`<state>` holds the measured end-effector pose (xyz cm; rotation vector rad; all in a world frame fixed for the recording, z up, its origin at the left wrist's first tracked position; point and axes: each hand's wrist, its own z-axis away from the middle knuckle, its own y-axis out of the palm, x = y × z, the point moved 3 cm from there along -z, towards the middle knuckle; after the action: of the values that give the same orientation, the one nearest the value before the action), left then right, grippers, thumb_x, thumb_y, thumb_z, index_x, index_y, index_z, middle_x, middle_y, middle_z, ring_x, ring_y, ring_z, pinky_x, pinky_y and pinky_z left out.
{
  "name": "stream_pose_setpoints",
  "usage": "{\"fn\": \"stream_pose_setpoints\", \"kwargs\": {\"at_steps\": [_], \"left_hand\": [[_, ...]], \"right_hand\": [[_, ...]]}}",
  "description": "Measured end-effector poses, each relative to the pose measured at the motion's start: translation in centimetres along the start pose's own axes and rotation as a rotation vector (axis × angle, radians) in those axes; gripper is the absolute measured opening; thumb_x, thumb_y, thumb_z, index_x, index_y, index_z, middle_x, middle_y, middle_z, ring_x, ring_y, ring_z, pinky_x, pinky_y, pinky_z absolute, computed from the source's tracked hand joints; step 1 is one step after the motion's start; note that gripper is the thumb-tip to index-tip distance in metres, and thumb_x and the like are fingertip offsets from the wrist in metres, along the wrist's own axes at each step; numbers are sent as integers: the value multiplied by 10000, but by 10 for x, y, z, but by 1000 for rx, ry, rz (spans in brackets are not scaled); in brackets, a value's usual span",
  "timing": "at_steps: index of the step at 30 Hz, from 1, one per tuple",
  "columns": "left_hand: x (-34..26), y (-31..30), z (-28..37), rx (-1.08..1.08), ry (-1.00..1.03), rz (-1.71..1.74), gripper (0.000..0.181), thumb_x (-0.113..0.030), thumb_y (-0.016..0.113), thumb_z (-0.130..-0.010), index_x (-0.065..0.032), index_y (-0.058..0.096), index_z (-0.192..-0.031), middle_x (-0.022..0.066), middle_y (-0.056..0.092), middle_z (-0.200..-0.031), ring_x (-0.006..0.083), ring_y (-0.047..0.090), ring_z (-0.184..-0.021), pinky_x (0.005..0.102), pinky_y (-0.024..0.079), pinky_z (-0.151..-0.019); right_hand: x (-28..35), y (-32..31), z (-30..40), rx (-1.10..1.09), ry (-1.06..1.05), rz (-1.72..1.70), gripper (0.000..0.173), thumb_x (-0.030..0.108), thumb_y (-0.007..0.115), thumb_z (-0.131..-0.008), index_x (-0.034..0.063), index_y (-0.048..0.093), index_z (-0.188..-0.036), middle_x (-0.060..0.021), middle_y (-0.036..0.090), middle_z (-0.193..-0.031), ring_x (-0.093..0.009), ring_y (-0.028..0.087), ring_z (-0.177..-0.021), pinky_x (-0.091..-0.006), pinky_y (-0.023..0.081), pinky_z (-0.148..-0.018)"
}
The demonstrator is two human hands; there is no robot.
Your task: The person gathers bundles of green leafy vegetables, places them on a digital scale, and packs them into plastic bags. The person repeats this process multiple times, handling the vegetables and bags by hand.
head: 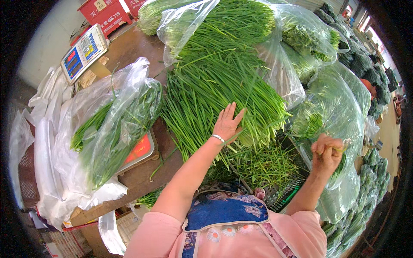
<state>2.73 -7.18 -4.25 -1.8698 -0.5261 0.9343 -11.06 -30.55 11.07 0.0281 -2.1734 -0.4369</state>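
Observation:
A large heap of garlic chives (206, 87) spreads over the brown table in front of me, its pale cut ends towards the right. My left hand (227, 122) rests palm down on the near part of the heap, fingers spread, with a bracelet at the wrist. Out to the right, my right hand (327, 151) is raised with curled fingers. A thin yellow-green leaf (340, 150) pokes out of it; the rest is hidden by the fingers. Below the heap, loose leaf trimmings (264, 166) fill a dark plastic crate (287, 195) close to my apron.
Bagged chives (122, 122) lie at the left on a scale's platform (142, 151); its display (84, 53) stands behind. White plastic bags (48, 161) hang over the left edge. Clear bags of greens (332, 96) line the right side. Red boxes (105, 16) stand at the back.

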Motion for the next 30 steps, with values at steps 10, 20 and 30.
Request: {"fn": "stream_pose_setpoints", "kwargs": {"at_steps": [10, 20, 30], "left_hand": [[23, -9, 68, -210, -508, 595, 196, -134, 505, -869, -25, 511, -1031, 95, 537, -995, 213, 562, -817, 332, 488, -733], [-31, -39, 74, 339, -621, 2259, 745, -605, 237, -881, 24, 409, -1240, 204, 529, -1151, 337, 512, -1083, 417, 409, -934], [-32, -40, 32, -130, -25, 213, 406, -44, 558, -764, -14, 479, -1161, 181, 473, -1186, 348, 476, -1050, 395, 419, -883]], "right_hand": [[-64, -24, 27, 165, 660, 793, 531, 185, 661, -767, -7, 453, -1217, -214, 455, -1251, -321, 431, -1170, -387, 336, -987], [-147, 25, 34, 117, 496, 890, 590, 200, 629, -783, -37, 372, -1257, -208, 495, -1193, -262, 531, -1012, -340, 428, -862], [-124, 32, 53, 300, 346, 1105, 358, 71, 556, -796, 21, 488, -1143, -151, 624, -974, -262, 635, -761, -335, 495, -703]]}}
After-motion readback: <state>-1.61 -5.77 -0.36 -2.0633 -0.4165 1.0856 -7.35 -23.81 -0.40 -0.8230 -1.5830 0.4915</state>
